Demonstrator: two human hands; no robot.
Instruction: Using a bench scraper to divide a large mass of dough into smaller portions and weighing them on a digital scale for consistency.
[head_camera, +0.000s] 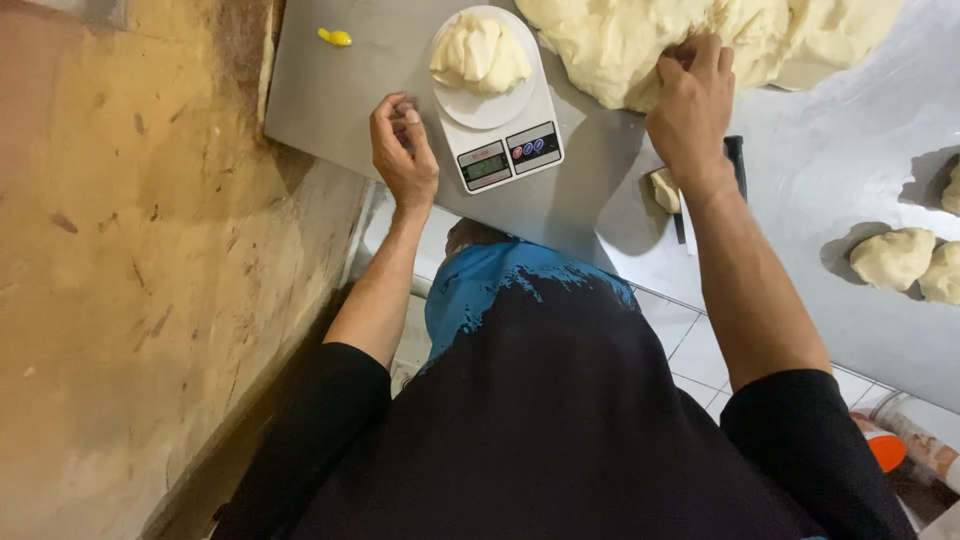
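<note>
A white kitchen scale (497, 110) stands on a grey metal worktop (340, 100), and everything here is placed from it. On the scale's round platform sits a lump of pale dough (479, 52), folded and creased, well inside the platform's rim. The scale's display end faces the person.

The left hand (404, 150) rests on the worktop just beside the scale, on its left, level with the display end. Its fingers (405, 118) are curled loosely inward, grasping nothing, and they do not touch the scale.

To the right of the scale and farther from the person lies a big mass of dough (690, 40), spreading across the worktop and out of view at the top. The right hand (692, 105) is pressed onto its near edge, with the fingers (700, 60) bent and digging into the dough, gripping a fold of it.

Right of the scale's display end, under the right wrist, lies a small scrap of dough (663, 190), touching a dark-handled tool (736, 160) that the forearm mostly hides. Far to the right of the scale, near the worktop's edge, sit several rounded dough portions (893, 258) close together. Left of the scale, well apart from it, a small yellow object (335, 37) lies on the metal. The person wears black sleeves and a blue-and-black apron (520, 290).
</note>
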